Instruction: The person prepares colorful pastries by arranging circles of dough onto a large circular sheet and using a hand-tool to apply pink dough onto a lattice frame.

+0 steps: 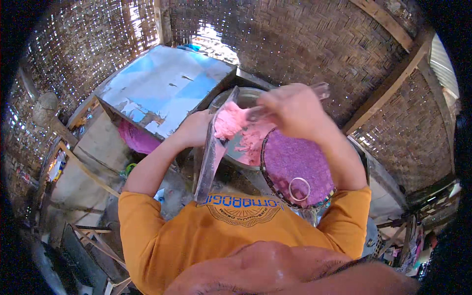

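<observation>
My left hand [195, 129] is closed on the side of a long, narrow wooden piece [208, 164] that stands slanted over the basin. A lump of soft pink dough [230, 120] sits at its upper part. Slightly blurred, my right hand [297, 110] grips a flat stick [321, 90] whose near end meets the pink lump. Beneath both hands is a round metal basin [215, 103], with more pink dough [251, 143] smeared and clumped inside. Just below my right forearm lies a round, dark-rimmed tray [265, 172] spread with purple material [297, 157]; a pale ring [299, 189] rests on it.
A table with a peeling blue-and-white top [169, 83] stands at the far left, beside the basin. Pink cloth-like material [137, 137] shows under its edge. Woven bamboo walls [290, 44] with wooden posts enclose the space closely.
</observation>
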A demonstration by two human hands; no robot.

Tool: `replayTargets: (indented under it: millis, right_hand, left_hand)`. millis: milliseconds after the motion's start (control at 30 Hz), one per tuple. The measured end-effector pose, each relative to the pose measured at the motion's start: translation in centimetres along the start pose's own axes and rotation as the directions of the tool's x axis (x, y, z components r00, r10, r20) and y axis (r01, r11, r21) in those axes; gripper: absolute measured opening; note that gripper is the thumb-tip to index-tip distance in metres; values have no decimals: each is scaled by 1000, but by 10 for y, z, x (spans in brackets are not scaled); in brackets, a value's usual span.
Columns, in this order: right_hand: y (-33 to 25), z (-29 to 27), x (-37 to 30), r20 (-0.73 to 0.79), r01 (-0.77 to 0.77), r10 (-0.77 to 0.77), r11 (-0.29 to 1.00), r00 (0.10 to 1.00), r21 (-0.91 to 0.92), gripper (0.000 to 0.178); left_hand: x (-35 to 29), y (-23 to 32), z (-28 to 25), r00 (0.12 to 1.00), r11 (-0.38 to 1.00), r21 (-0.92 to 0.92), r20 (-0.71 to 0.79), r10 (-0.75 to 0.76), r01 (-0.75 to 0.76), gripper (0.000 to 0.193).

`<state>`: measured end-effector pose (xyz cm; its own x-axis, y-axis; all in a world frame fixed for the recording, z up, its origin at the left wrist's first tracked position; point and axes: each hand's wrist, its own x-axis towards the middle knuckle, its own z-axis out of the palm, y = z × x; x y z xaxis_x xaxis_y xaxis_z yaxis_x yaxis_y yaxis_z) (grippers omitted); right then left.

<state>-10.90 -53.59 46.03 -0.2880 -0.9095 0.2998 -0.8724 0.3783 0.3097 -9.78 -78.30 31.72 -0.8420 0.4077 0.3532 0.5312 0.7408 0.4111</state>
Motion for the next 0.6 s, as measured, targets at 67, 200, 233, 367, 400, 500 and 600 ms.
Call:
replayTargets:
  millis: [67,200,233,367,400,500,600]
  right_hand:
    - [-27,25,14,-152,128,-164,967,975,-222,11]
    - [-45,39,6,-239,169,-307,869,921,-466,15]
    - [-39,37,-1,-227,175,-291,890,929,-422,16]
    - [-4,7,-37,-352,-40,-30,981,936,-191,23]
    - [2,-8,-43,-353,-142,92,983,931,-120,28]
    - [10,-11,-40,-378,-170,131,983,916,-70,26]
    - [12,-2,-34,-286,-72,67,997,956,-6,24]
  left_hand:
    - [4,1,-1,1000,998,-57,-14,-2,1,46]
    - [4,-4,2,991,990,-70,-46,-124,120,41]
    - [2,-14,7,990,989,-58,-31,-138,136,40]
    - [-10,-39,-1,980,980,-71,-69,-189,184,37]
    - [-14,-37,-6,973,976,-90,-104,-206,197,37]
    - [-5,-28,5,973,981,-69,-129,-189,182,37]
    - [4,-18,5,977,983,-23,-109,-185,183,38]
